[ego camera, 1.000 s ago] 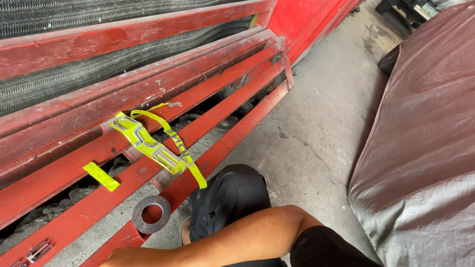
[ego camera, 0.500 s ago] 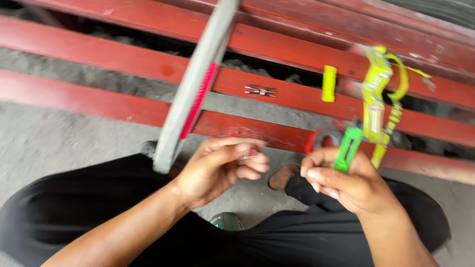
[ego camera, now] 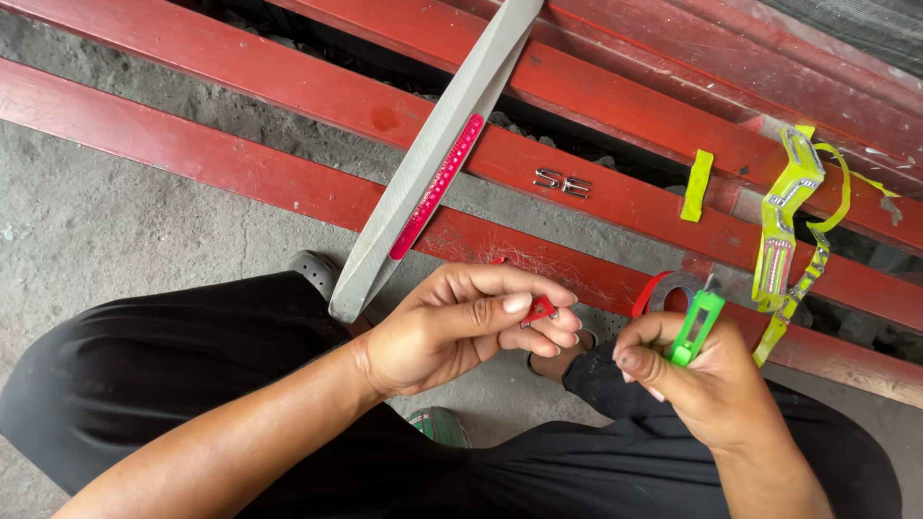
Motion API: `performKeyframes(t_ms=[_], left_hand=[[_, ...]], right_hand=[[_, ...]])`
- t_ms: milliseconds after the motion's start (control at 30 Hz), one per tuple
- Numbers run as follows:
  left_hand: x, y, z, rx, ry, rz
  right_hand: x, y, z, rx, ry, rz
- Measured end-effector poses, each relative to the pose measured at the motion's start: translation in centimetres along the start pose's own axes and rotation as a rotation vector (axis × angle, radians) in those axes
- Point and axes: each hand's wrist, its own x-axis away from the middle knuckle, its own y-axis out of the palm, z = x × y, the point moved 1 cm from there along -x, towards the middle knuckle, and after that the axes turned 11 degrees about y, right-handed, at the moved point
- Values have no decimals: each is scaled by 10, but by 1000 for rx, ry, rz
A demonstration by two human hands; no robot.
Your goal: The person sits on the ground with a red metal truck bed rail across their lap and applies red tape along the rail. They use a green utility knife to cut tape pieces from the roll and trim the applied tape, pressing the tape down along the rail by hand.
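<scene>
My left hand (ego camera: 461,322) pinches a small red piece (ego camera: 540,309) between thumb and fingers, above my lap. My right hand (ego camera: 707,380) grips a green utility knife (ego camera: 696,327), blade end pointing up toward a tape roll (ego camera: 668,290) with a red edge on the red beam. A long grey trim strip (ego camera: 437,154) with a red stripe leans across the red metal beams (ego camera: 240,163), its lower end near my left hand. Both hands are a short gap apart.
Two small chrome letter emblems (ego camera: 563,183) lie on a red beam. A yellow-green strip (ego camera: 697,185) and a larger yellow-green backing sheet (ego camera: 786,221) with loose ribbons lie at the right. Grey concrete floor (ego camera: 87,226) at left; my black trousers (ego camera: 173,375) fill the foreground.
The view swung from the beams and a covered car down to my hands. Since half a second ago, my left hand holds the red piece and both hands sit slightly lower.
</scene>
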Motion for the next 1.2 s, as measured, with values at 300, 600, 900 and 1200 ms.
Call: performKeyframes(t_ms=[300, 600, 900, 1200], left_hand=[[-7, 15, 8, -231, 31, -89], [-19, 26, -12, -374, -39, 6], [-24, 35, -16, -542, 51, 89], [-17, 22, -21, -610, 206, 258]], right_hand=[[11, 17, -26, -197, 34, -108], [29, 38, -39, -147, -510, 187], [21, 58, -69, 184, -603, 339], [-10, 79, -36, -376, -363, 199]])
